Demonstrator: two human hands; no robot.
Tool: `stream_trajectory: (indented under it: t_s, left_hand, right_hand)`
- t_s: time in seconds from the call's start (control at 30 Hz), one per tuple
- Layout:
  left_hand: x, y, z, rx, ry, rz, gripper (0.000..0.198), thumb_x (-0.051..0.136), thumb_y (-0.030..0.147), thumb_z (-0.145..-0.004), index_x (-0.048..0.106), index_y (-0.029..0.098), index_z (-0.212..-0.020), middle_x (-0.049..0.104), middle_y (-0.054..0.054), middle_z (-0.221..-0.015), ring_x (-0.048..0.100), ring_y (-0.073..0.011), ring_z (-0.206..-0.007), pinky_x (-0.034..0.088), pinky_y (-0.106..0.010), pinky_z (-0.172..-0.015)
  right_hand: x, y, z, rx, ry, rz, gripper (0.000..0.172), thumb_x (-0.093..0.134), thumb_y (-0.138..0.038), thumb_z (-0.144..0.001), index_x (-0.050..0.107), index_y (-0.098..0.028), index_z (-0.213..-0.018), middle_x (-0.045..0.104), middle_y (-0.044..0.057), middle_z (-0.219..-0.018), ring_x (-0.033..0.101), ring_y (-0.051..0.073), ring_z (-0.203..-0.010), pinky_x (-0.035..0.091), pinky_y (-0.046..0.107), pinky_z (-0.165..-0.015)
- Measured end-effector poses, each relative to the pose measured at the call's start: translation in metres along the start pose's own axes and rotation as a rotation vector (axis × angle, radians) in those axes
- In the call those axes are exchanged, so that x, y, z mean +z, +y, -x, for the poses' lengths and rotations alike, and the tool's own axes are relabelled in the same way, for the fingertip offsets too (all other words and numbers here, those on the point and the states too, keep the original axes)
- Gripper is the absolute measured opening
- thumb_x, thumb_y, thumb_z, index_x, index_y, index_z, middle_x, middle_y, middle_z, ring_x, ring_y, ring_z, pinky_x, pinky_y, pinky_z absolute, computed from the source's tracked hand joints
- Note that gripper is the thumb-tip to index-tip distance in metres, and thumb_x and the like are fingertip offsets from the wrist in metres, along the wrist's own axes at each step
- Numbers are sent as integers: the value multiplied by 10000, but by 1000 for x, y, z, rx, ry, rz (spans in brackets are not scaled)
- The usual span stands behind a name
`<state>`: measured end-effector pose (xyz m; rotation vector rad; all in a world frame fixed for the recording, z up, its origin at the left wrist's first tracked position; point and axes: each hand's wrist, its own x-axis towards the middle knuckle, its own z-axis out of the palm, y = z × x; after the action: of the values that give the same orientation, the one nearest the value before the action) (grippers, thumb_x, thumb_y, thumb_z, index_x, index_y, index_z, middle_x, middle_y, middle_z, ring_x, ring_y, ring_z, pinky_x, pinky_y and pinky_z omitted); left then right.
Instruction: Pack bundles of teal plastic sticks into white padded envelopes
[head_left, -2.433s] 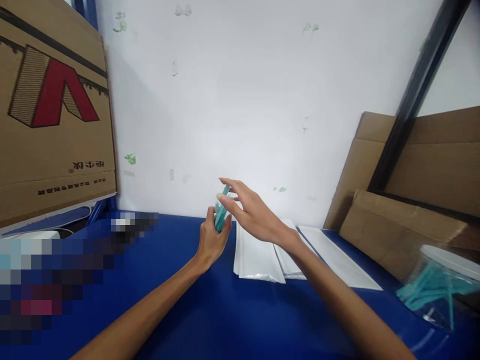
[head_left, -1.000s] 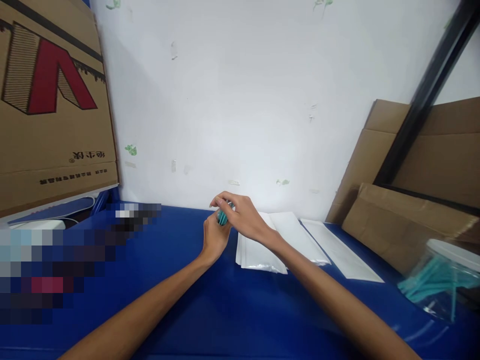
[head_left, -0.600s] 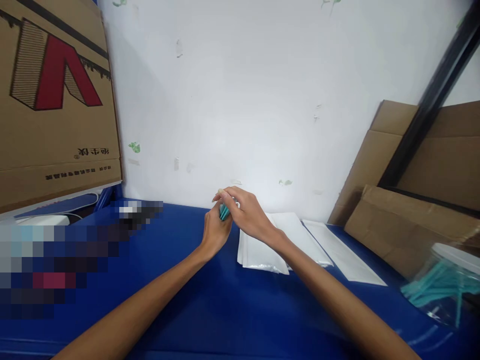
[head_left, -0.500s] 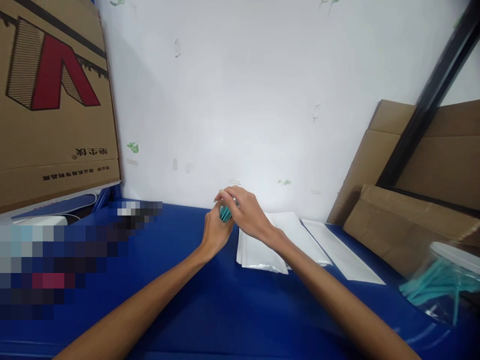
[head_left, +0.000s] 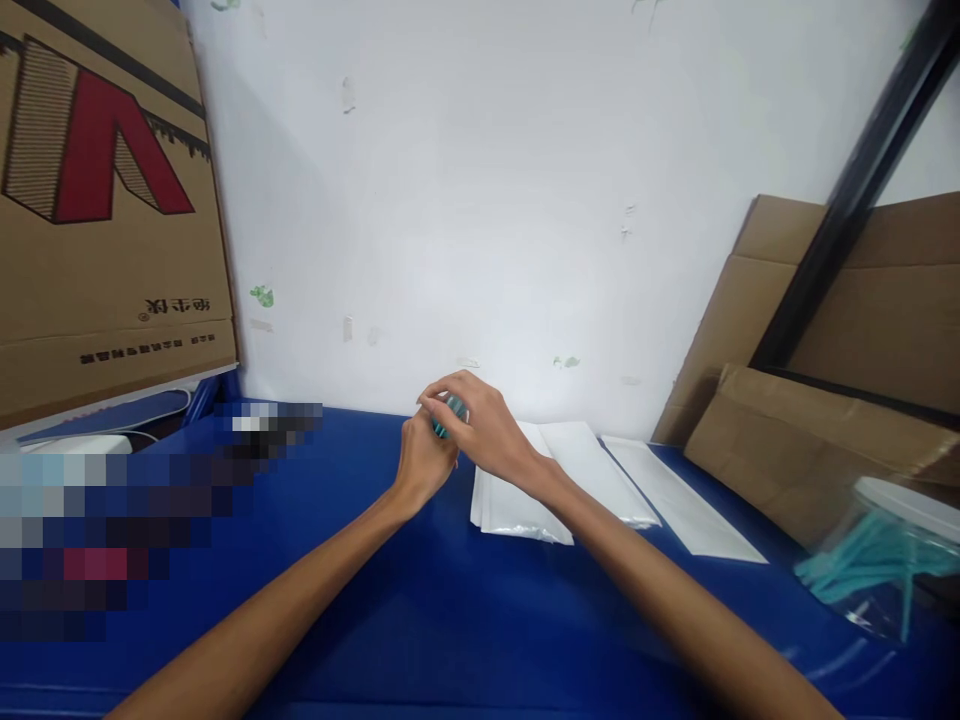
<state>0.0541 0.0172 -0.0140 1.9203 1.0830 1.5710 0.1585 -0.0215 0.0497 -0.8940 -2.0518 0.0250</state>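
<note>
Over the blue tabletop (head_left: pixel 360 590), my two hands meet around a bundle of teal sticks (head_left: pixel 441 428), of which only a small part shows between them. My left hand (head_left: pixel 426 462) is closed around the bundle from the left and below. From the right, my right hand (head_left: pixel 484 425) curves over its upper end, with thumb and fingers bent against it. Just right of the hands lie white flat packets (head_left: pixel 525 508), partly covered by my right forearm.
A clear jar (head_left: pixel 874 590) with a white lid holds several teal sticks at the right. Brown cardboard (head_left: pixel 810 450) leans behind it. A long white sleeve (head_left: pixel 686 500) lies beside the packets. A large printed carton (head_left: pixel 150 270) stands at the left, and a white wall rises behind.
Both hands have shifted slightly left with the teal bundle. The right fingers now arch a little more over its top, and the view has moved slightly.
</note>
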Motion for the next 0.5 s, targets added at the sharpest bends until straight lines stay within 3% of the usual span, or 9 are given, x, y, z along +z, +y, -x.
stream_trajectory:
  t_s: [0.17, 0.3, 0.4, 0.5]
  left_hand:
    - [8, -2, 4, -9, 34, 71, 240, 552, 202, -748, 623, 160, -974, 631, 9, -628, 573, -133, -518, 341, -197, -435]
    - [17, -11, 7, -118, -21, 117, 304, 556, 204, -754, 609, 133, -1045, 559, 39, -490, 524, -134, -408, 343, -212, -406]
    - [17, -11, 6, -40, 16, 115, 300, 562, 195, -762, 604, 151, -1055, 678, -29, -708, 653, -180, -642, 432, -229, -528]
    - [12, -8, 4, 41, 30, 59, 283, 557, 203, -779, 588, 175, -1059, 702, -64, -937, 669, -217, -861, 451, -244, -629]
  right_hand:
    - [0, 8, 1, 15, -26, 43, 134, 492, -255, -950, 622, -224, -958, 644, 25, -973, 585, 155, -928, 434, 303, -840]
    - [5, 20, 3, 24, -93, 53, 148, 486, -229, -949, 628, -218, -990, 644, 34, -978, 587, 159, -923, 437, 310, -839]
    - [6, 21, 3, 45, -103, 55, 164, 497, -225, -939, 636, -222, -1026, 629, 46, -1008, 582, 170, -960, 438, 325, -859]
    - [4, 16, 4, 35, -82, 43, 206, 481, -195, -935, 622, -232, -1080, 607, 41, -1025, 575, 166, -984, 433, 327, -883]
